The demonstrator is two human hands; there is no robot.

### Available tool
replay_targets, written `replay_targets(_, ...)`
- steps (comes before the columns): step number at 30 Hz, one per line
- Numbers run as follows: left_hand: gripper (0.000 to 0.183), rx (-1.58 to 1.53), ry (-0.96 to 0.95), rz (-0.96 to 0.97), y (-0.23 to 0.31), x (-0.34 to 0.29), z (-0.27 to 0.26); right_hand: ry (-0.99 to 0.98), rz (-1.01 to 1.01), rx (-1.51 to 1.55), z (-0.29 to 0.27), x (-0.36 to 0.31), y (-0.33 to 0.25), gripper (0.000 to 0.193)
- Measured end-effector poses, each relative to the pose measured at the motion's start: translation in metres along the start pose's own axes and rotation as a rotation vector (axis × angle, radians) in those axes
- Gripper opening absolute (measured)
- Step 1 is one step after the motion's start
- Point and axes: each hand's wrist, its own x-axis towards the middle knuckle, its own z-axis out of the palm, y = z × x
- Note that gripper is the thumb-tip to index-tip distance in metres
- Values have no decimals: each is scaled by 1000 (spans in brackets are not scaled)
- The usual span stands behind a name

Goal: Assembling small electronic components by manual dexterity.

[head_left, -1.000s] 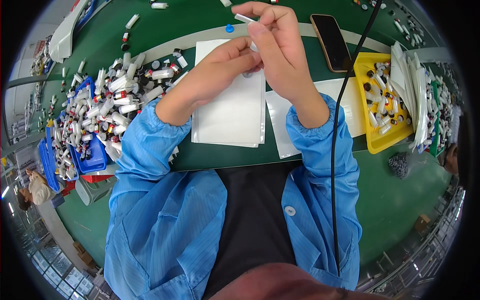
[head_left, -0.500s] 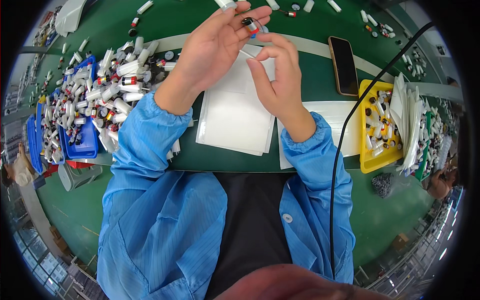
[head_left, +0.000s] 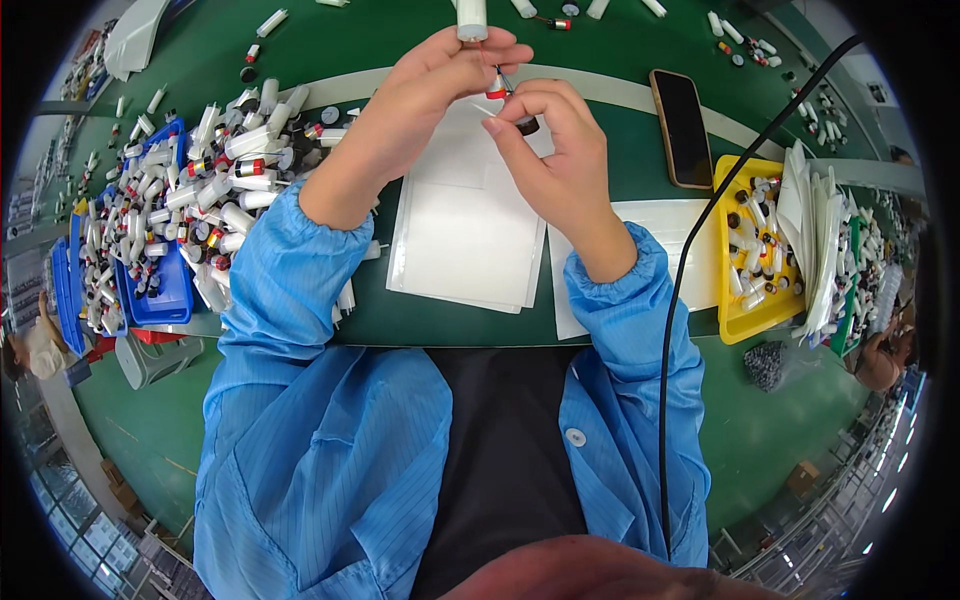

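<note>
Both hands are raised together over the far middle of the green work table (head_left: 300,45), above a stack of white rectangular sheets (head_left: 465,235). The left hand (head_left: 430,85) is closed around a small white plastic cylindrical tube (head_left: 471,18), held upright at the fingertips with a thin stem and a red part showing below it. The right hand (head_left: 555,140) pinches a small dark round cap (head_left: 527,124) between thumb and forefinger, just beside the stem's lower end; whether the two parts touch cannot be told. The step in hand appears to be the fitting of the cap to the tube assembly. The next move would call for fine alignment of cap to stem and a steady hold on the tube. A heap of similar white tubes (head_left: 190,210) lies at the left edge, partly in a blue plastic tray (head_left: 160,300); a yellow plastic tray (head_left: 755,320) of small parts stands at the right edge, near a black flat phone (head_left: 683,127).
</note>
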Motion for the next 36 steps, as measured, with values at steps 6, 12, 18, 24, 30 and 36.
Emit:
replay_targets(6,43,-59,-25,-95,2,1,-4,75,29,-32,-1,-1,0,14)
replay_targets(12,42,-35,11,-21,-4,-1,-3,88,10,-36,-1,-1,2,16)
replay_targets(18,38,-145,-3,-31,0,1,-3,50,-258,-231,-9,9,10,19)
replay_targets(24,32,-293,188,-60,8,4,-4,-23,-319,-202,-16,12,-3,20)
replay_targets(30,35,-256,-29,-55,-9,2,-3,25,169,373,-19,3,3,13)
replay_targets(36,43,152,-66,-31,-4,-2,0,-26,375,554,-31,9,-1,14)
